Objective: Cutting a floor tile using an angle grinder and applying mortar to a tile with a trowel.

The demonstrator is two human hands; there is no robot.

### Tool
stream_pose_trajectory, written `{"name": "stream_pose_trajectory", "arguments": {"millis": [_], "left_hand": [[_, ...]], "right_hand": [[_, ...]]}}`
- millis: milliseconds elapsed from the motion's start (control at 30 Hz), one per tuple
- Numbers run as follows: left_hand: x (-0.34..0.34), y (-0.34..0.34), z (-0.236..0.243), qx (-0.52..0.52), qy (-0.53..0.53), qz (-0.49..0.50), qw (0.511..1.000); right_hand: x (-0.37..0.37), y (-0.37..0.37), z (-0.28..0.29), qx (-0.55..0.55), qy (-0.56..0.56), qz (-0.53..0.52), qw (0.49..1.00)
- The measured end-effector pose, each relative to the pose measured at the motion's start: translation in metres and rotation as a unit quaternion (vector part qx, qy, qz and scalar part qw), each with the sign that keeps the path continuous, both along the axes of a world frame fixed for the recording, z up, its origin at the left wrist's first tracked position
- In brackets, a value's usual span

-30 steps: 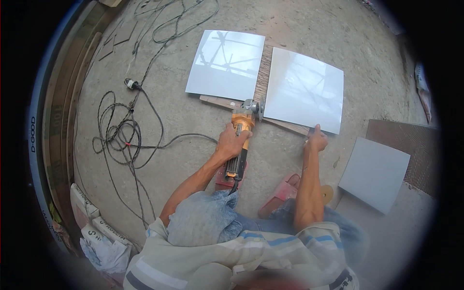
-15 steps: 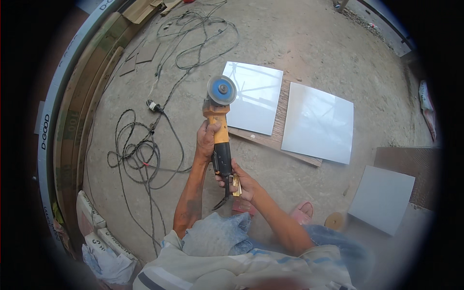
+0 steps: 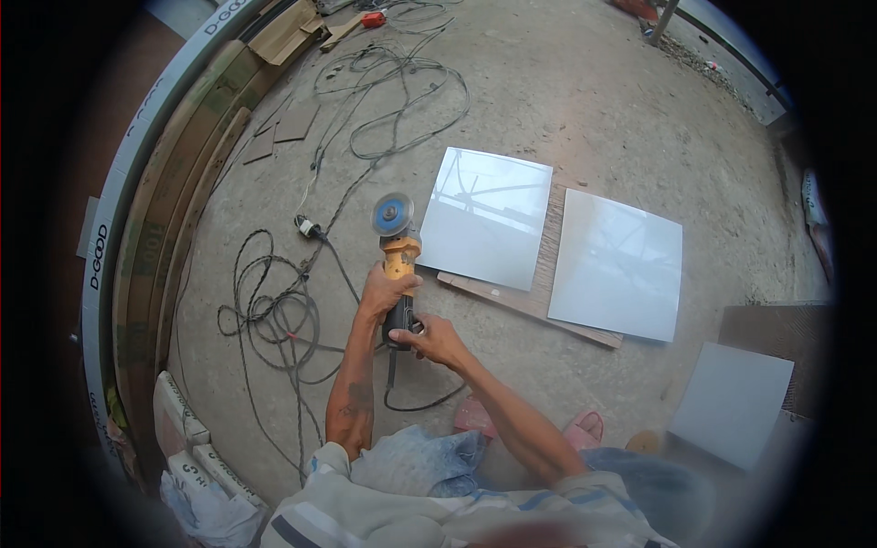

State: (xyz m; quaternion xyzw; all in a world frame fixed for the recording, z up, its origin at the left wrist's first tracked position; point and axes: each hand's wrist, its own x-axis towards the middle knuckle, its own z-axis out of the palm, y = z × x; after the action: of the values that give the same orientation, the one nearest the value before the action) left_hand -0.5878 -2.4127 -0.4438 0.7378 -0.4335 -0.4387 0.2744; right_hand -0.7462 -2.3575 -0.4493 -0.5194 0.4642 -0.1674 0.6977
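Observation:
My left hand [image 3: 387,290] is wrapped round the yellow front housing of an angle grinder [image 3: 401,263]. The fingers of my right hand [image 3: 437,341] close on its black rear body, near where the cord leaves it. A blue-centred cutting disc [image 3: 392,214] sits at the far end, face up, with no guard visible around it. The grinder is held above the floor, just left of a glossy white tile [image 3: 489,224]. That tile and a second white tile [image 3: 617,265] rest on a wooden board [image 3: 521,306], with a gap between them.
Coiled black cable [image 3: 274,315] with a white plug connection [image 3: 309,226] lies to the left. Long cartons [image 3: 151,247] line the left side. Another pale tile [image 3: 734,402] leans at the right. Pink slippers [image 3: 475,416] show near me, with a round tan disc [image 3: 643,442] beside.
The grinder has shifted left relative to the tiles, still in both hands. My right hand has moved up its rear body, and a yellowish piece seen by that hand is out of sight.

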Motion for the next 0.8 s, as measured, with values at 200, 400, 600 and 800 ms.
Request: {"name": "stream_pose_trajectory", "arguments": {"millis": [200,400,600,800], "left_hand": [[0.023,-0.030,-0.030,0.019,-0.135,0.060,0.989],[0.016,-0.048,-0.039,0.019,-0.166,0.066,0.984],[0.021,-0.060,-0.065,0.051,-0.278,0.037,0.959],[0.021,-0.061,-0.043,0.071,-0.234,0.058,0.968]], "right_hand": [[-0.088,-0.158,-0.035,-0.344,0.283,-0.096,0.890],[-0.123,-0.266,-0.055,-0.416,0.403,-0.055,0.813],[-0.097,-0.343,-0.071,-0.397,0.428,0.027,0.812],[-0.072,-0.379,-0.052,-0.338,0.369,0.083,0.862]]}}
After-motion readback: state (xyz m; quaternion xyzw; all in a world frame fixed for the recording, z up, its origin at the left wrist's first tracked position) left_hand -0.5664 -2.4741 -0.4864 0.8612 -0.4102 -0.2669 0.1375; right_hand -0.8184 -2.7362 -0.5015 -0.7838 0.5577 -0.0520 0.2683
